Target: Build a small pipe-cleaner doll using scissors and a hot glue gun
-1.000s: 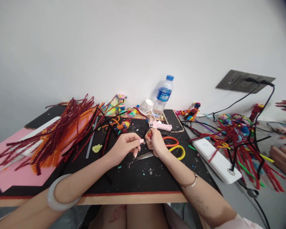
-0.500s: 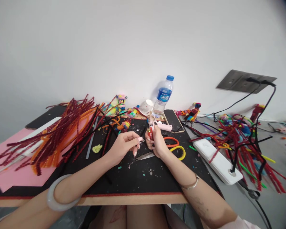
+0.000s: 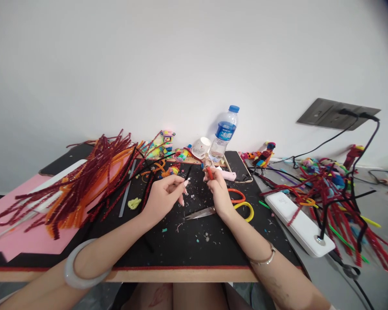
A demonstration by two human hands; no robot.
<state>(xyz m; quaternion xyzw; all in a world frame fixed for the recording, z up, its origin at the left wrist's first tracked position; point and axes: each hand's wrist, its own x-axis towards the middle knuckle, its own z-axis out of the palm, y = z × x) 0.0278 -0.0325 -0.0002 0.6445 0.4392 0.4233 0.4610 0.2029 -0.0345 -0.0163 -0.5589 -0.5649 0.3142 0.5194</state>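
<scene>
My left hand (image 3: 165,194) hovers over the black mat (image 3: 187,241) with its fingers pinched on the end of a black pipe cleaner (image 3: 186,175). My right hand (image 3: 217,189) is closed around a small red piece (image 3: 209,172) held upright, a hand's width from the left. Just beyond the right hand lies a pink glue gun (image 3: 228,175). Scissors (image 3: 200,212) with orange and yellow handles lie flat under the right wrist.
A heap of dark red and orange pipe cleaners (image 3: 80,181) covers the left, over a pink sheet (image 3: 22,232). A water bottle (image 3: 224,133), paper cup (image 3: 201,147), phone (image 3: 237,165) and small figures stand at the back. A white power strip (image 3: 299,224) and tangled cables lie right.
Both hands have lifted slightly away from me and parted. The right hand raised the red piece. Another person's hands at the far right edge have left the view.
</scene>
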